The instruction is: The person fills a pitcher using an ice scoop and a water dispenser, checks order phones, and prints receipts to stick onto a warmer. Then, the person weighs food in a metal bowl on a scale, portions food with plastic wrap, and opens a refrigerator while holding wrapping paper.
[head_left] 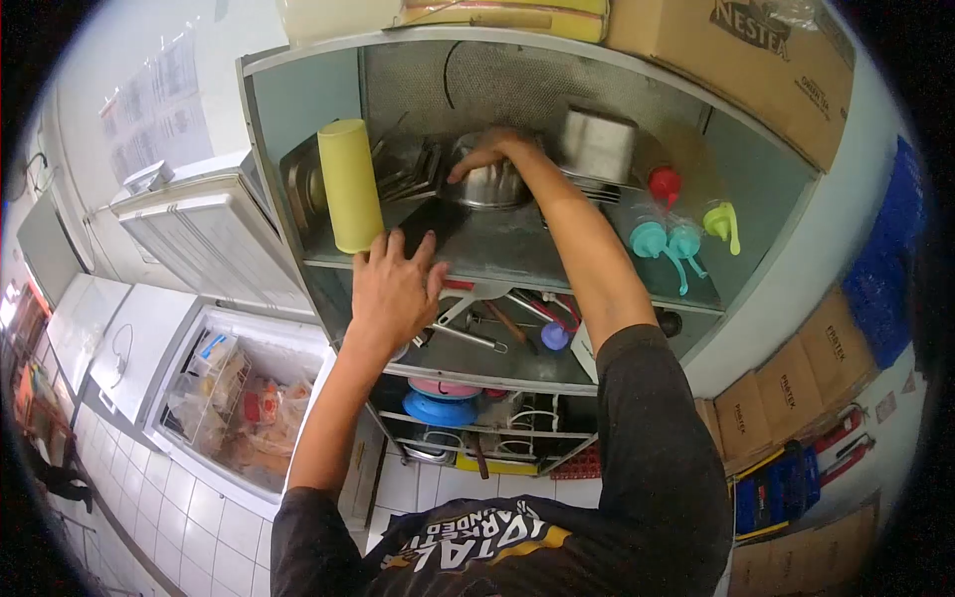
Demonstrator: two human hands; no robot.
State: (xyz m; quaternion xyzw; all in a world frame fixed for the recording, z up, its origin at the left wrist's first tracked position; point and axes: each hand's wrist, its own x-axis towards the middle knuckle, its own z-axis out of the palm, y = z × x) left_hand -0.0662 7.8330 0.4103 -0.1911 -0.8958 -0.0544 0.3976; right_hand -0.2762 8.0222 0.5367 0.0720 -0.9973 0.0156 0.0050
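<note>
My right hand (495,151) reaches onto the upper shelf and holds a shiny metal bowl (494,186) near its top; some fingers are hidden behind the hand. My left hand (396,294) is open, with fingers spread over the shelf's front edge beside a dark flat piece (434,223). A tall yellow container (350,189) stands just left of those fingers. Metal racks or trays (413,171) lean behind it. Right of the bowl sits a rectangular metal container (597,144).
Turquoise pump tops (649,240), a red one (664,183) and a green one (722,223) occupy the shelf's right end. Utensils fill the shelf below, including a metal handle (468,338). An open chest freezer (189,373) stands left; cardboard boxes (791,373) are stacked right.
</note>
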